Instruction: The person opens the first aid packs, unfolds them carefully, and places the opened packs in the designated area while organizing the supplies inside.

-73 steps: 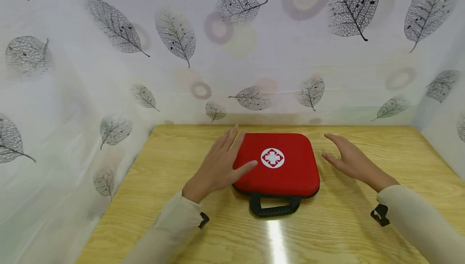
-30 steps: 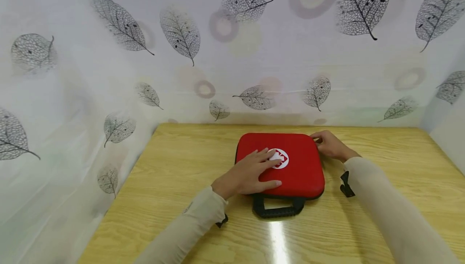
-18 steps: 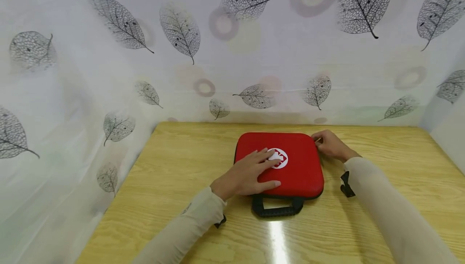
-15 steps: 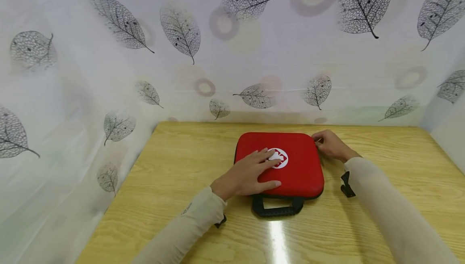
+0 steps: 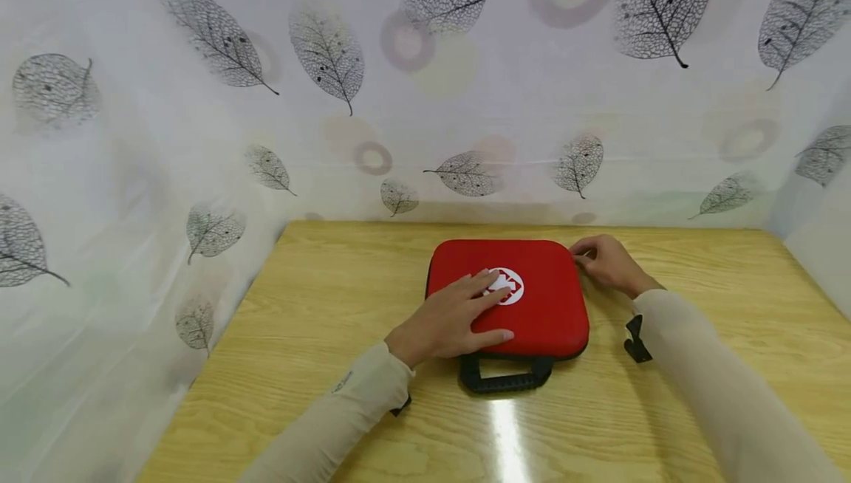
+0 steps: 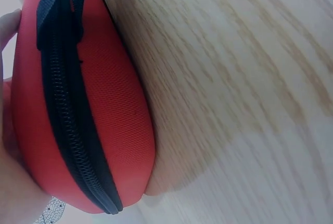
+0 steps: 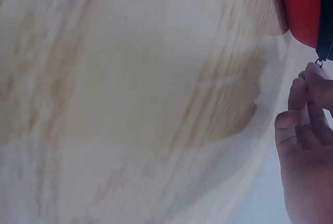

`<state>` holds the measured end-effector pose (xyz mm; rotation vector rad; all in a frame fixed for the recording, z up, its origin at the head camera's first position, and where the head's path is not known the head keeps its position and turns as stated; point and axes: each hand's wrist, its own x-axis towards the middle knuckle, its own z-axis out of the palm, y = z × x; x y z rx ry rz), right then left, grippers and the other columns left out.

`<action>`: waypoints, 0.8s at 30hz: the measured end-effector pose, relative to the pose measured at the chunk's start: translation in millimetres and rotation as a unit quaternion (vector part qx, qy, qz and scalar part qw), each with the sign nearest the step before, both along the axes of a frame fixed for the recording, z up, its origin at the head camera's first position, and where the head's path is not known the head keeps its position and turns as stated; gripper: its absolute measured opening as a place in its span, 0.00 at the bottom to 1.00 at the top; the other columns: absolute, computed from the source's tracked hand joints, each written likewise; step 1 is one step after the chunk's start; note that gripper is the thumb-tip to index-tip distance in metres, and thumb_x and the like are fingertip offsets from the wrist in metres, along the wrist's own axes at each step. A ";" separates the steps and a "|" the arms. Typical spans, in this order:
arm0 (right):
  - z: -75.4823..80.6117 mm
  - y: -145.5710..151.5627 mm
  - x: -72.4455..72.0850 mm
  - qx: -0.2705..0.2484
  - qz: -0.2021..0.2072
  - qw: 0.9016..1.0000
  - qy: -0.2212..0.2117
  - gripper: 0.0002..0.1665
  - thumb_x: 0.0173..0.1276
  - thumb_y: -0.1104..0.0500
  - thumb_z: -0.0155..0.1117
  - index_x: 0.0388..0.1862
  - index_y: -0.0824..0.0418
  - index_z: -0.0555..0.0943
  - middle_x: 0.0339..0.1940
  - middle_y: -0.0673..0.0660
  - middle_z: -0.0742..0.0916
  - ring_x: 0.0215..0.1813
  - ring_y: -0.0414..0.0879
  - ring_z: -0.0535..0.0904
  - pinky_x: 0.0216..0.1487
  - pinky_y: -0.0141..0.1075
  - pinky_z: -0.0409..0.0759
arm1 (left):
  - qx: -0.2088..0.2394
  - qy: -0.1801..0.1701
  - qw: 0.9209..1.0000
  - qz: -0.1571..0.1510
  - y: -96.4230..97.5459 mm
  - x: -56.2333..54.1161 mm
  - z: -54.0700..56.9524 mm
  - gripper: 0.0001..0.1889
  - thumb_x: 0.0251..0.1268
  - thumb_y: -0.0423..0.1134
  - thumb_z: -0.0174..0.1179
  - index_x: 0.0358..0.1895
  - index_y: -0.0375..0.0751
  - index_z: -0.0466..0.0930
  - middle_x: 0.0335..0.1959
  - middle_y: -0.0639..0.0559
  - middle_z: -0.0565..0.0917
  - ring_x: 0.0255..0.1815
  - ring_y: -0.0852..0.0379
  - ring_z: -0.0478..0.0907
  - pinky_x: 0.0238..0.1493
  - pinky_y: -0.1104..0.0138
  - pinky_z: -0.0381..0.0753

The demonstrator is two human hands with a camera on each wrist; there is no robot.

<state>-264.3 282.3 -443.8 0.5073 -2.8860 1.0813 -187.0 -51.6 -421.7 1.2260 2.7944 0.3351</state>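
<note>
A red first-aid case (image 5: 548, 276) with a white cross emblem lies on the wooden table, its black carry handle (image 5: 505, 383) facing me. My left hand (image 5: 448, 320) rests on the lid with fingers spread, partly covering the emblem. At the case's far right corner, my right hand (image 5: 612, 265) pinches a small zipper pull (image 7: 319, 63) between thumb and finger. The left wrist view shows the black zipper (image 6: 67, 114) running closed along the near side of the case. In the right wrist view, the fingertips mostly hide the pull.
The light wooden table (image 5: 332, 298) extends around the case. A white cloth backdrop (image 5: 319, 143) printed with leaves rises behind the table and along its sides. Black wrist straps (image 5: 637, 339) sit on both sleeves. A bright reflection lies on the near tabletop.
My left hand has come down from above the case's left side onto the lid. My right hand has moved left to the far right corner and taken the zipper pull. Both then stay nearly still.
</note>
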 end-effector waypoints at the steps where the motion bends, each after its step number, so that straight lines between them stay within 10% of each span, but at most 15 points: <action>1: 0.0 -0.8 0.3 0.000 -0.004 1.000 0.003 0.08 0.70 0.71 0.63 0.43 0.72 0.87 0.42 0.66 0.88 0.40 0.56 0.83 0.42 0.44 0.79 | -0.002 0.005 1.000 0.001 -0.3 0.0 0.4 0.39 0.71 0.70 0.48 0.80 0.57 0.59 0.82 0.52 0.54 0.81 0.50 0.52 0.78 0.63 0.47; 24: 1.3 -6.8 8.8 0.032 -0.015 0.997 0.063 0.07 0.66 0.72 0.65 0.40 0.75 0.85 0.36 0.67 0.87 0.37 0.58 0.82 0.41 0.52 0.81 | -0.026 0.043 0.999 0.019 6.2 1.6 -1.8 0.39 0.72 0.72 0.42 0.80 0.58 0.60 0.81 0.50 0.57 0.81 0.52 0.53 0.78 0.62 0.49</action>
